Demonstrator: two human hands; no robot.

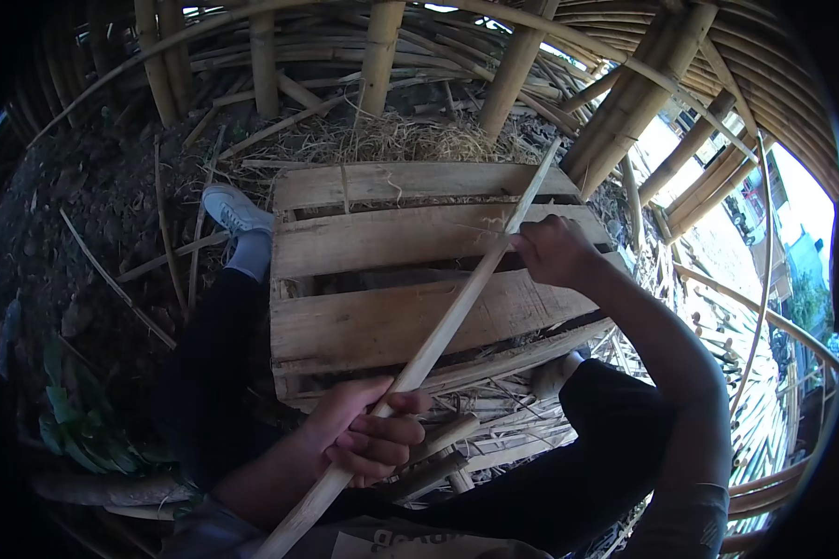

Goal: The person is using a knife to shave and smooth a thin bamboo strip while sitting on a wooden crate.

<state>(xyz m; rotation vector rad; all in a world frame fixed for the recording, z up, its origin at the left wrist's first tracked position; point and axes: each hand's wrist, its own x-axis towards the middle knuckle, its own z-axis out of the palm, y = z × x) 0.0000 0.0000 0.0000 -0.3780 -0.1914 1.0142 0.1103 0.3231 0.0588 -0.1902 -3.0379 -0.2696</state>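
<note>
Here, left hand [375, 438] grips pale strip [454, 317] — right hand [556, 252] curled against it, exact hold unclear.

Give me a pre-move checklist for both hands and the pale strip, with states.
1. Left hand wrapped around the pale strip: ok.
2. Right hand at the strip's upper part, beyond the left: ok.
3. Tool in the right hand: cannot tell, curled fingers hide it.
4. Strip resting on the slatted wooden platform: cannot tell, it crosses above but contact is unclear.
5. White shoe clear of the strip: ok, beside the platform.
</note>
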